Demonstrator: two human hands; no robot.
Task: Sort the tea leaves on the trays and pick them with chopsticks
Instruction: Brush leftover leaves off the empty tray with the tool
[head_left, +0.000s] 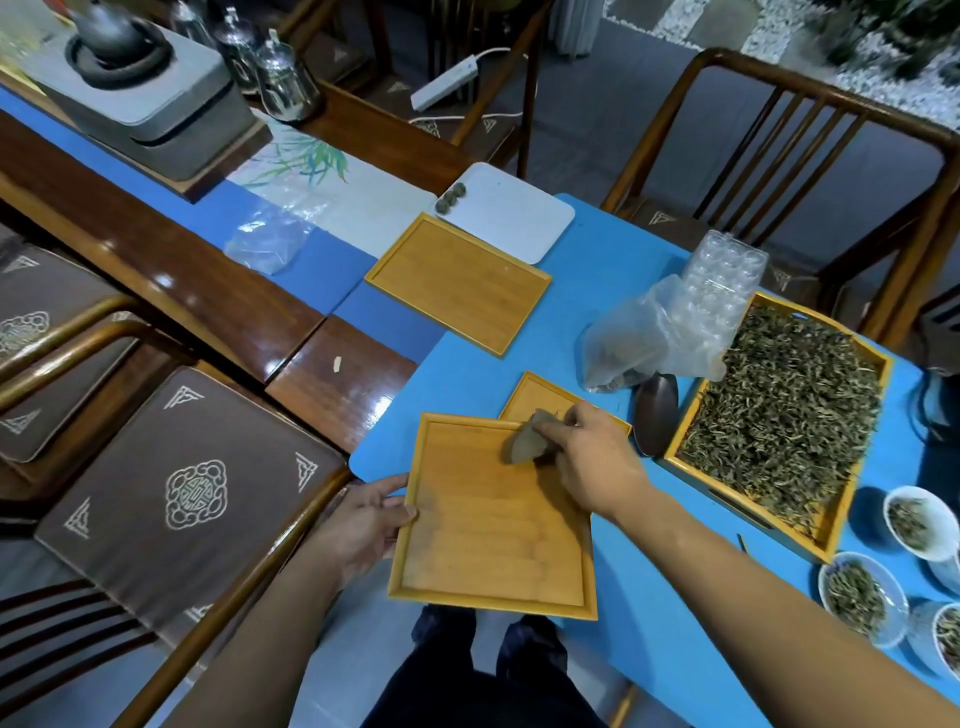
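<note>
Bamboo tray (488, 525) nearest, bare, overhanging desk (613, 270) edge. Left hand (363, 519) gripped its left rim, thumb on top. Right hand (592, 462) pinched small dark scoop-like tool (524, 441) against tray floor; fingers curled tight. Judged best: steady tray level, sweep gently. Tea leaves (784, 410) heaped in big tray (675, 447) beyond, right. No chopsticks seen.

A bamboo tray (488, 540) overhangs the table's near edge, overlapping a smaller tray (540, 397) behind it. To the right sits a tray of tea leaves (779, 410), with bowls (862, 597) of leaves nearer still.
</note>
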